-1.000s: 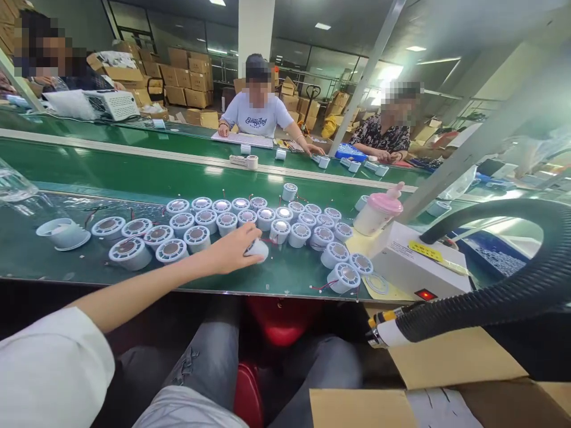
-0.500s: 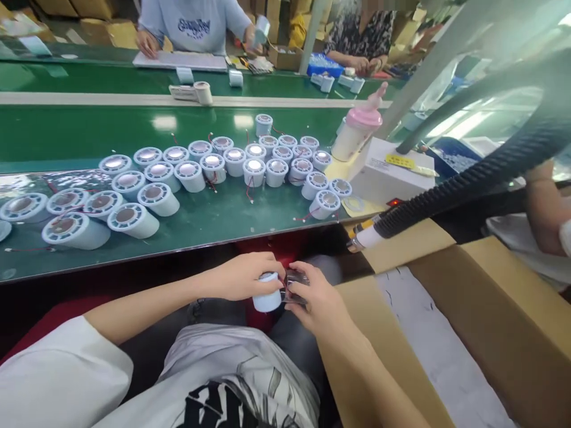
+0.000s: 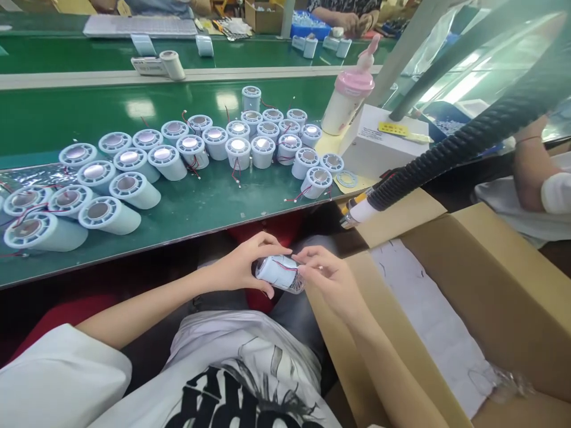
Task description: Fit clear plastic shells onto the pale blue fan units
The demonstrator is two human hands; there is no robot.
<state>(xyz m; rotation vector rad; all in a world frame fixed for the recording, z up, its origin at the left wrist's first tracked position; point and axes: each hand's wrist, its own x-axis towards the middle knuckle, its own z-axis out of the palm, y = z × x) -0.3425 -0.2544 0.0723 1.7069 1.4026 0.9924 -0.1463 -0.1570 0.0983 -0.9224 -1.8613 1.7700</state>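
Over my lap, my left hand (image 3: pixel 254 267) is wrapped round a pale blue plastic cylinder (image 3: pixel 277 270) that lies tilted on its side. A clear plastic piece (image 3: pixel 297 285) sits at its right end; how far the two fit together is hard to make out. Thin red and dark wires (image 3: pixel 285 265) run along the cylinder's upper side towards its right end. My right hand (image 3: pixel 328 273) has its fingertips pinched on these wires beside the clear piece.
Many similar pale blue cylinders (image 3: pixel 263 151) with wires stand on the green bench (image 3: pixel 214 205). A pink-topped bottle (image 3: pixel 345 101), a white box (image 3: pixel 379 139) and a black ribbed hose (image 3: pixel 428 166) are to the right. An open cardboard box (image 3: pixel 513 297) stands below. Co-workers' hands (image 3: pixel 359 24) show opposite.
The cylinder has turned from nearly upright onto its side. The clear piece from my right hand is now at its right end, and my right fingers have moved to the wires. The view has shifted.
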